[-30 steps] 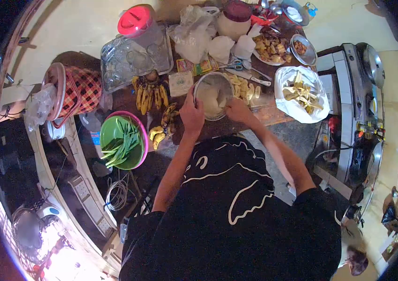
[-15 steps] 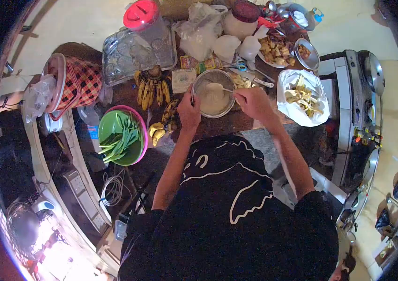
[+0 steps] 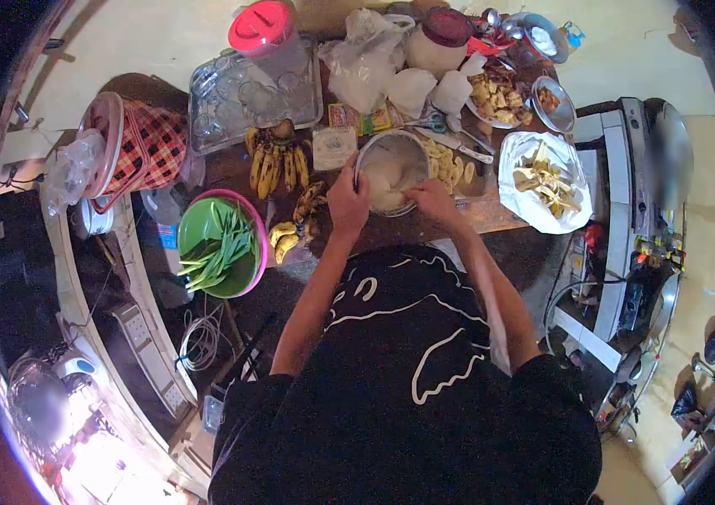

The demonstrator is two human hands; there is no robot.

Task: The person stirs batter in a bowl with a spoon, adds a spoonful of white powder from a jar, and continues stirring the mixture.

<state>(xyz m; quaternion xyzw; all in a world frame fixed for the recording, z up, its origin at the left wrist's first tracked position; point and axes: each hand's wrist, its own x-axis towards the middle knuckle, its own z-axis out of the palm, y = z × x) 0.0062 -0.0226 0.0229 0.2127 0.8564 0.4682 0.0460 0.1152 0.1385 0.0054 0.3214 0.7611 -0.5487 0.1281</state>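
Both forearms (image 3: 313, 299) stretch forward, the left hand (image 3: 349, 204) holding the round silver metal bowl (image 3: 388, 144) of pale mixture (image 3: 384, 178) near the brown wooden tabletop (image 3: 490, 215)'s front edge, the right hand (image 3: 435, 203) closed around a thin, hardly visible utensil (image 3: 404, 187).

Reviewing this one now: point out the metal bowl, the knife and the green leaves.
Metal bowl (image 3: 398, 145): head view, far inner wall.
Knife (image 3: 466, 150): head view, handle, near the blade.
Green leaves (image 3: 227, 242): head view, middle of the bunch.
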